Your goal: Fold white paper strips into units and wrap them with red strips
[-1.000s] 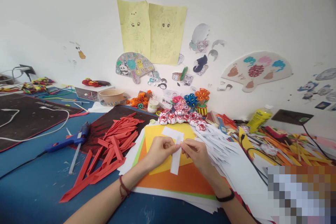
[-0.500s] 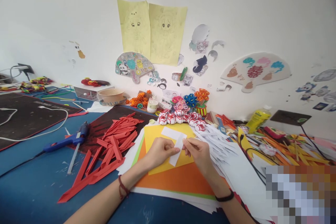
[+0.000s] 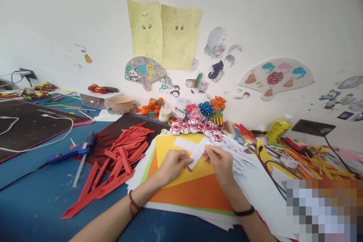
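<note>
A white paper strip [image 3: 197, 154] is held at a slant above a yellow sheet [image 3: 170, 179]. My left hand [image 3: 172, 166] pinches its lower end between thumb and fingers. Near the upper end, my right hand [image 3: 219, 162] has its fingers closed on the strip's right edge. Behind it, a second white strip [image 3: 183, 143] lies on the yellow sheet, partly hidden by the held one. Orange paper [image 3: 195, 194] and other sheets are stacked underneath.
Folded red paper pieces [image 3: 124, 155] lie left of the stack, beside a blue glue gun [image 3: 70, 152]. Red-and-white paper flowers [image 3: 195, 126] stand behind the sheets. White strips [image 3: 238, 159] spread to the right, near a black cable [image 3: 272, 170].
The held strip has moved up and right, and more of its length shows. My right hand has shifted slightly right; my left hand has moved little.
</note>
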Tool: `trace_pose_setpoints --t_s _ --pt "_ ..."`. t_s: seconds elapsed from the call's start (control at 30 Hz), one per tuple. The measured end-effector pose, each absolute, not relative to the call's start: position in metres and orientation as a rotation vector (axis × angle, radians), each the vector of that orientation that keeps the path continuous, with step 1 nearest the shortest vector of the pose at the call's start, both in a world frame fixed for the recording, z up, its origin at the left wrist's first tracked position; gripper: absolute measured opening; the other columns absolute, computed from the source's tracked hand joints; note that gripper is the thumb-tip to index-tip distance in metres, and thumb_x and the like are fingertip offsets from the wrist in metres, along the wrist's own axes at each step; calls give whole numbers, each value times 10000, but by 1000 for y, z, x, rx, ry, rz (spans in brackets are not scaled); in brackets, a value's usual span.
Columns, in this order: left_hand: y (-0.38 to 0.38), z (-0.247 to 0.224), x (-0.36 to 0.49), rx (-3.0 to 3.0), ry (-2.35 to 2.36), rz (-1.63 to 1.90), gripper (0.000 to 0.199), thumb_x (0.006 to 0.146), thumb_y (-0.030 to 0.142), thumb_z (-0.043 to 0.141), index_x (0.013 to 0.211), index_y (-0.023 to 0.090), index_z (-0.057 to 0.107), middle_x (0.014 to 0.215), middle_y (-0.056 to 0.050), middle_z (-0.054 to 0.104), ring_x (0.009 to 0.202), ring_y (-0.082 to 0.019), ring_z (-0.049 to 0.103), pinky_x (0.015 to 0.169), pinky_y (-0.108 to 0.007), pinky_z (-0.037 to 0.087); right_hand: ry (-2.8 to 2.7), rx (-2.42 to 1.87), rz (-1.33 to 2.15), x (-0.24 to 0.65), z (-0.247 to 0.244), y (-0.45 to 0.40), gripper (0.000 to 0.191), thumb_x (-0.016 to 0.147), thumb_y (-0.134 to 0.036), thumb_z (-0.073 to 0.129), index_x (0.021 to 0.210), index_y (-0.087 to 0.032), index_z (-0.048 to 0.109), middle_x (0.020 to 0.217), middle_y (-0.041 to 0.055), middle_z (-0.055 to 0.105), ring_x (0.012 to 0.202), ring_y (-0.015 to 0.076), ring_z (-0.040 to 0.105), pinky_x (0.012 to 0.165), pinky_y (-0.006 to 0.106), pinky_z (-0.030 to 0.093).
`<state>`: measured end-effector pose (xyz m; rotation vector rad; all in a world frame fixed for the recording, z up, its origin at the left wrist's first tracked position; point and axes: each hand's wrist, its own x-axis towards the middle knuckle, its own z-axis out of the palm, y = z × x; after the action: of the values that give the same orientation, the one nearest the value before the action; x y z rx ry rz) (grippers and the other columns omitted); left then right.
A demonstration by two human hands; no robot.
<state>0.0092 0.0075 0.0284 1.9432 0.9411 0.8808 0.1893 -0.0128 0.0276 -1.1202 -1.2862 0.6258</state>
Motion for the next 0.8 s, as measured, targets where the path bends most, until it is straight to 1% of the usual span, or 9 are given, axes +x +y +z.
trace_pose_setpoints --t_s 0.1,0.17,0.2,0.27,0.33,0.43,0.57,0.7,0.8 --pt "7 28 11 1860 941 911 340 855 401 545 655 139 629 632 -59 693 583 -149 559 585 -232 377 -1278 -1056 689 192 25 -8 359 855 -413 615 586 -175 605 538 0 562 515 132 510 543 257 430" --pt "9 25 11 1770 884 912 368 842 451 556 662 134 612 606 -66 681 566 -148 554 569 -230 381 -1294 -972 800 193 22 -4 335 846 -455 619 676 -169 657 610 23 609 607 158 563 630 279 473" --pt "10 23 11 1718 837 898 386 833 480 563 672 132 607 599 -67 676 558 -145 551 565 -229 386 -1305 -933 873 194 20 -3 332 837 -483 621 770 -165 690 684 45 650 673 177 595 686 301 493" --pt "11 21 10 1628 737 836 423 820 529 568 701 125 607 601 -67 670 549 -137 550 570 -229 401 -1323 -887 1012 195 17 -1 410 818 -535 622 955 -159 712 888 103 707 808 221 637 795 364 513" --pt "11 21 9 1626 682 751 464 838 557 531 717 118 617 619 -66 666 553 -133 551 582 -233 413 -1336 -892 1093 196 16 -1 456 808 -550 627 1022 -157 716 1036 140 706 910 259 650 874 420 501" --pt "8 27 8 1845 803 763 466 886 532 467 760 127 659 726 -69 683 631 -148 567 608 -241 415 -1348 -953 1106 194 17 -5 433 782 -514 677 1027 -160 725 986 136 732 937 285 665 899 456 497" --pt "3 40 6 2008 1012 1080 282 883 415 536 1006 192 654 1006 -57 677 782 -159 580 676 -241 423 -1481 -1016 1030 186 22 -10 358 755 -446 724 994 -180 738 912 95 744 867 267 681 818 408 536" --pt "5 43 5 1961 1007 1149 226 864 385 575 914 180 656 922 -44 677 740 -147 564 658 -233 418 -1651 -1066 843 179 24 -13 283 767 -414 716 940 -193 747 832 51 733 744 216 663 731 337 534" --pt "7 42 4 1995 1054 1175 228 894 351 524 864 172 661 855 -47 674 730 -156 553 666 -247 409 -1664 -1074 837 179 24 -14 284 777 -424 701 930 -188 739 840 48 728 752 212 659 734 322 528"
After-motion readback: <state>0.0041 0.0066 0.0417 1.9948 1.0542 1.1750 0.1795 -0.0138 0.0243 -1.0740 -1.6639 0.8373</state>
